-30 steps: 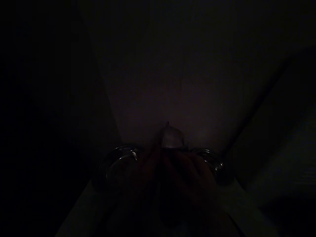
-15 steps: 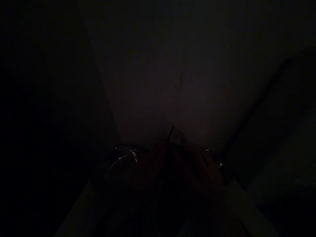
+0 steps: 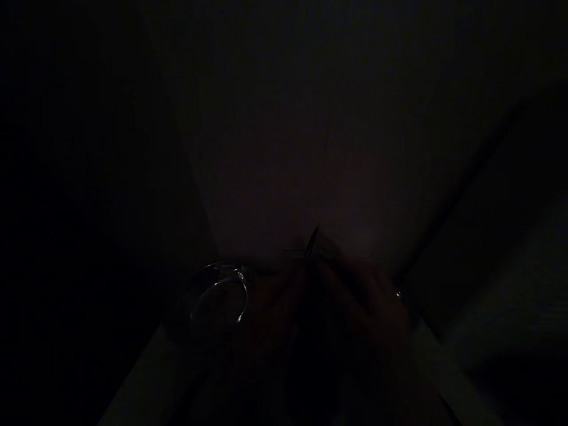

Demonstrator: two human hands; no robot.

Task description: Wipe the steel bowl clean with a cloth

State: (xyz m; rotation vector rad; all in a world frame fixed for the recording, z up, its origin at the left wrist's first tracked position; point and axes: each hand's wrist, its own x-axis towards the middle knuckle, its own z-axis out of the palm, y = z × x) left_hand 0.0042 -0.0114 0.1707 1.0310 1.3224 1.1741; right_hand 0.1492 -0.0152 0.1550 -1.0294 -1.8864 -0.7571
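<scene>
The scene is very dark, so the hands show only as faint shapes. My right hand (image 3: 373, 302) is closed around a small flat piece with a dark edge (image 3: 314, 242), too dim to name. Close beside it on the left is my left hand (image 3: 275, 296), its fingers drawn together. A thin pale stick-like line (image 3: 293, 250) lies just above the left fingertips; whether that hand holds it is unclear. Left of my left hand stands a round clear glass dish (image 3: 242, 296) with a shiny rim.
Beside my right hand, a small glint (image 3: 398, 294) comes from another shiny thing, mostly hidden. A pale surface edge (image 3: 137, 378) shows at the lower left. Dim walls (image 3: 266, 148) rise ahead, and a dark slanted edge (image 3: 470, 171) runs along the right.
The small flat piece has shifted slightly right and turned, showing more of its dark edge. My right hand now covers more of the right shiny rim. More of the glass dish's rim shows.
</scene>
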